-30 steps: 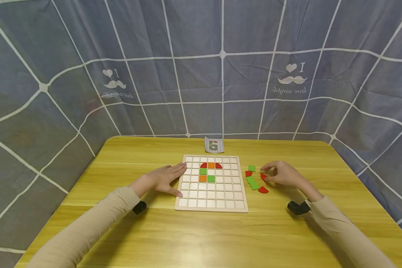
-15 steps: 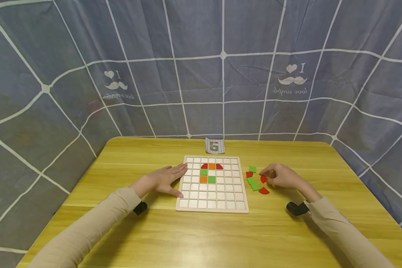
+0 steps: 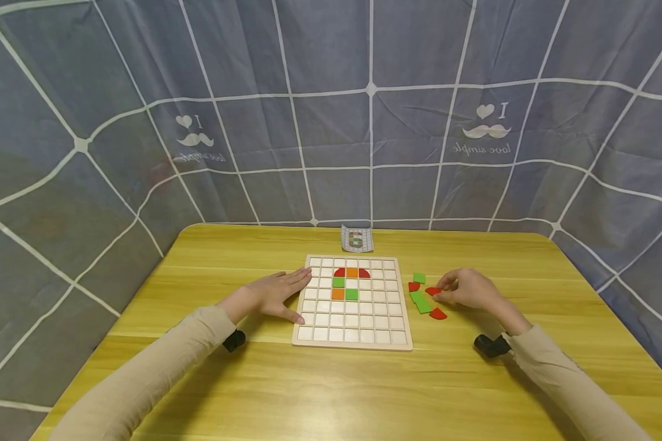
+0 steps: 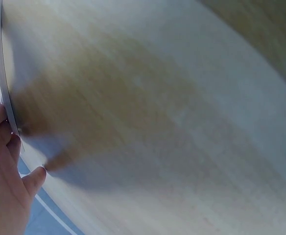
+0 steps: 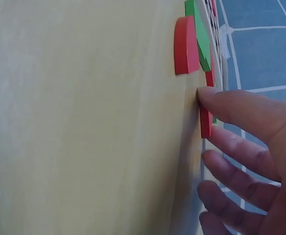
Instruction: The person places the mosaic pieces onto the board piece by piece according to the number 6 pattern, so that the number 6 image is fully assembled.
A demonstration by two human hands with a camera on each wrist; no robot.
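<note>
A pale wooden grid board (image 3: 352,346) lies mid-table. Red, orange and green tiles sit in its upper cells, an orange square (image 3: 338,294) among them. My left hand (image 3: 280,296) rests with spread fingers on the board's left edge; the left wrist view shows its fingertips along that edge. To the board's right, my right hand (image 3: 470,289) pinches a red quarter-circle tile (image 3: 433,291) between thumb and index finger, close over the table. In the right wrist view the thumb (image 5: 231,105) covers part of this red tile (image 5: 205,121), the other fingers loosely bent.
Beside the board lie loose tiles: a green square (image 3: 419,278), a red quarter-circle (image 3: 414,286), green pieces (image 3: 420,302) lying together and another red quarter-circle (image 3: 438,314). A small printed pattern card (image 3: 357,239) stands behind the board. A grey curtain (image 3: 331,135) surrounds the table.
The red quarter-circle tile at my right fingertips has turned and moved slightly, and the fingers have closed in on it. My left hand stays on the board's edge.
</note>
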